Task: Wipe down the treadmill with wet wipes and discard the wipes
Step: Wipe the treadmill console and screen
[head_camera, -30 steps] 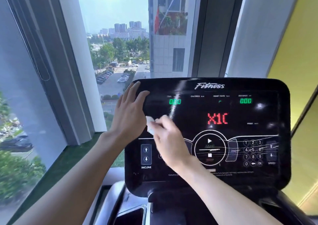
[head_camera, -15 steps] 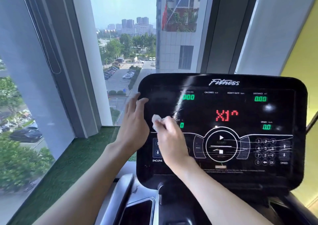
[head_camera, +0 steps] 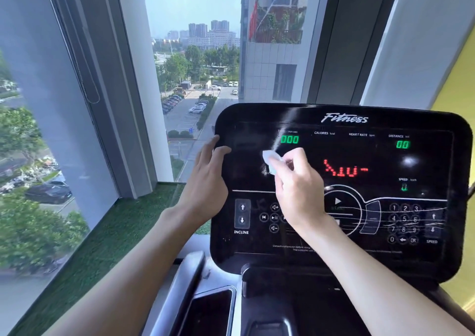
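Window (head_camera: 195, 53) behind treadmill console (head_camera: 385, 253) | right hand (head_camera: 298, 189) fingers pinching wet wipe (head_camera: 271, 158) on screen | left hand (head_camera: 205, 181) fingers relaxed, resting on console edge

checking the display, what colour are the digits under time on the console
Green digits on the black console, clearest in the head view.

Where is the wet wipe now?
In the head view, the right hand pinches the wet wipe against the left half of the treadmill console, below the green time readout.
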Tool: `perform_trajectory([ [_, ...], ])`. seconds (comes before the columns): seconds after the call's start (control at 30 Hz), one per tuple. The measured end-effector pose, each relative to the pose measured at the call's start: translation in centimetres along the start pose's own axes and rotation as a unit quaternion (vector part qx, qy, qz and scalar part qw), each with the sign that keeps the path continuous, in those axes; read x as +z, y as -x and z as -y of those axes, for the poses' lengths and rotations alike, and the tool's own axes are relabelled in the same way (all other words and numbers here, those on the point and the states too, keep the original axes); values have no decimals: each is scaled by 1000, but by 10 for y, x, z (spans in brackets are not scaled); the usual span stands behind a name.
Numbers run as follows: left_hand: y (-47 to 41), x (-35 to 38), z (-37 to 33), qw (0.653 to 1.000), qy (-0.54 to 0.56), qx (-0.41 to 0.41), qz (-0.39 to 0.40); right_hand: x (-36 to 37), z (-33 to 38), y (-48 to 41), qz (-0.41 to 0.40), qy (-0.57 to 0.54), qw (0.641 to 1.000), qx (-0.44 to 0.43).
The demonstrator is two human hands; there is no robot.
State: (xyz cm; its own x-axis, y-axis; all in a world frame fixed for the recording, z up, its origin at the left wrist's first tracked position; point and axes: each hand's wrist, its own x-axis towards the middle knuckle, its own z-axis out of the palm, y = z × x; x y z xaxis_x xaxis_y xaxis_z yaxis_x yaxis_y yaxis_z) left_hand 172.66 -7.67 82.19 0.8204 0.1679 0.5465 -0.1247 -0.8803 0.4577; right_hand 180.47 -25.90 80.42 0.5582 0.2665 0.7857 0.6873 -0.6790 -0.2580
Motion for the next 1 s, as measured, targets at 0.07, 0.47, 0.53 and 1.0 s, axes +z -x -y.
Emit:
perform_trajectory([
  [0.07, 1, 1, 1, 1000, 4, 1, 5, -1, 6, 15, 2, -8, 1000, -30],
  [0.47, 0, -5, -5, 1000, -4, 5, 20, -16, -5, -30, -15, -37, 998, 49],
  [0.53, -2, -5, -8, 1000, -8, 13, 7, -20, -10, -29, -83, -13, 996, -4],
  [1.0, -15, 1, -15, 999, -29, 25, -5, -3, -18, -22, -96, -16, 993, 62],
])
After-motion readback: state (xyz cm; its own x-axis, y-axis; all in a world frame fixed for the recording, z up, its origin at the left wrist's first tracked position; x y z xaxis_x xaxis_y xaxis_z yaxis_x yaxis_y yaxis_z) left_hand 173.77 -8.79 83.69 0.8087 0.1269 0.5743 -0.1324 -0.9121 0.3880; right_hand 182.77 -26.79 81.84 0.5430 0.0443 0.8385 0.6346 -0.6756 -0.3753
